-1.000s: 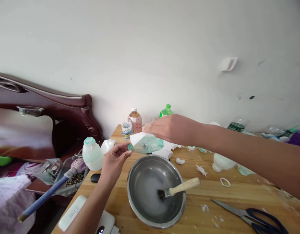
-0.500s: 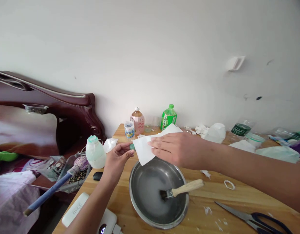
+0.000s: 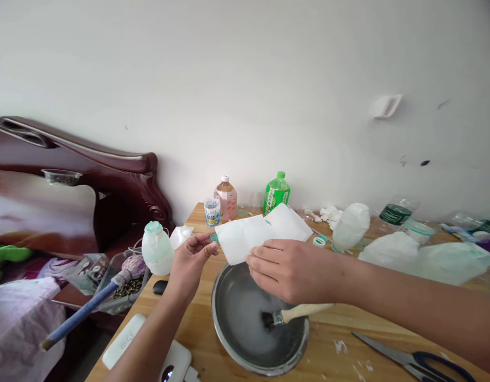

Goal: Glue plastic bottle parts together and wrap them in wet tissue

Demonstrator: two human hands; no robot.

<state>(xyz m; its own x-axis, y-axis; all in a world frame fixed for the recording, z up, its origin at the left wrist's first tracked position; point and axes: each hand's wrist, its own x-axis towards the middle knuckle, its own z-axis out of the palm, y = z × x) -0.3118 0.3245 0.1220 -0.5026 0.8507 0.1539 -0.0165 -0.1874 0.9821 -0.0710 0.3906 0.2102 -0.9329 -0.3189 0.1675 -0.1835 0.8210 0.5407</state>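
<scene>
My left hand (image 3: 192, 260) is closed, thumb and fingers pinching the green end of a plastic bottle (image 3: 214, 238) held sideways above the bowl. White paper (image 3: 239, 239) covers most of the bottle, and a second sheet overlaps towards the right. My right hand (image 3: 287, 268) lies against the lower edge of the paper, fingers stretched out and together; its thumb is hidden. Below, a metal bowl (image 3: 218, 331) contains cloudy whitish liquid. A brush (image 3: 304, 312) with a wooden handle rests across the bowl's right rim, dark bristles in the liquid.
Scissors (image 3: 408, 361) lie at the front right. Paper-covered bottle pieces (image 3: 350, 225) stand along the back right, near a green-and-white cap (image 3: 320, 241). A whitish coated bottle (image 3: 157, 249) is left, a power bank (image 3: 175, 361) in front. A green bottle (image 3: 277, 193) stands by the wall.
My right hand has slid down the paper to its lower edge, uncovering more of its surface and the overlapping sheet. My left hand has stayed at the bottle's green end.
</scene>
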